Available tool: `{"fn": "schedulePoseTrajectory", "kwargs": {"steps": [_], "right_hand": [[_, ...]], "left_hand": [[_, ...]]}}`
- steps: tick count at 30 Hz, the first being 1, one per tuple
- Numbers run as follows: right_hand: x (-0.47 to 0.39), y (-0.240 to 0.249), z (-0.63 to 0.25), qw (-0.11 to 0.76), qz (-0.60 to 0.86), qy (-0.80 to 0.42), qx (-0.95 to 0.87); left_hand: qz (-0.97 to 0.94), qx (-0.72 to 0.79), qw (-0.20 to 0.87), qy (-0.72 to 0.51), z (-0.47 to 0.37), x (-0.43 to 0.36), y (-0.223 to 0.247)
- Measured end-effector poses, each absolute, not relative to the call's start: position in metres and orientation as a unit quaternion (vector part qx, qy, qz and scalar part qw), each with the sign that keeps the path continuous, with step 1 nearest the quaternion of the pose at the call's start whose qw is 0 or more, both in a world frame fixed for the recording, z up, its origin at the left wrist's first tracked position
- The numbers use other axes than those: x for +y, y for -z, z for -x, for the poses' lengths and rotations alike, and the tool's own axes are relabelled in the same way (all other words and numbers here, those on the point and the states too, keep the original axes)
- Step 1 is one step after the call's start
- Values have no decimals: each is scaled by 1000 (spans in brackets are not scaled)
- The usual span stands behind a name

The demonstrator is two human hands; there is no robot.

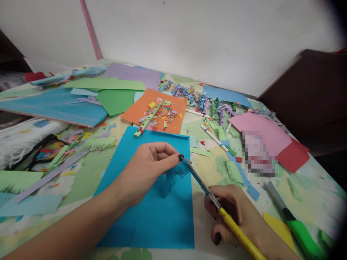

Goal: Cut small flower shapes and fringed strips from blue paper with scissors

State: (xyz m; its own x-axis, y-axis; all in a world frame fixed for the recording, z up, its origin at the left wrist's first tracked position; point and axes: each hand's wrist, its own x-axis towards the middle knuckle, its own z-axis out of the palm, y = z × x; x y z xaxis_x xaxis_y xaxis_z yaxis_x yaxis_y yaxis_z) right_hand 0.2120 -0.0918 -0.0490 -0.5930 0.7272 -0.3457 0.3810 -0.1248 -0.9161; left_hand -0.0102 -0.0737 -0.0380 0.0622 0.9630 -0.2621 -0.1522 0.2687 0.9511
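Observation:
My left hand (148, 166) pinches a blue fringed paper strip (176, 177) between thumb and fingertips. The strip hangs with its fine cuts pointing down, above a blue paper sheet (168, 224). From the right, my right hand (235, 213) grips yellow-handled scissors (206, 189), seen almost edge-on. Their blade tips meet the strip's end beside my left thumb; whether the blades are apart is hard to see. Just beyond my hands, a rolled green paper tube (148, 121) lies across an orange sheet (130, 113) scattered with small paper scraps.
Curled paper pieces (202, 101) and white paper sticks (214, 138) lie toward the wall. A green-handled knife (300, 231) rests at right, near pink paper (260, 130). At left are a blue board (59, 104), green fringed strips (99, 144) and a lilac strip (51, 177).

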Motion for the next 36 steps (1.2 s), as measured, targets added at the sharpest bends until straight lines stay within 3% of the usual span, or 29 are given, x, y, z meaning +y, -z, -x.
{"fn": "schedulePoseTrajectory", "kwargs": {"steps": [36], "right_hand": [[-90, 46, -208, 130, 462, -593, -647]], "left_hand": [[-385, 495, 626, -464, 11, -74, 34]]}}
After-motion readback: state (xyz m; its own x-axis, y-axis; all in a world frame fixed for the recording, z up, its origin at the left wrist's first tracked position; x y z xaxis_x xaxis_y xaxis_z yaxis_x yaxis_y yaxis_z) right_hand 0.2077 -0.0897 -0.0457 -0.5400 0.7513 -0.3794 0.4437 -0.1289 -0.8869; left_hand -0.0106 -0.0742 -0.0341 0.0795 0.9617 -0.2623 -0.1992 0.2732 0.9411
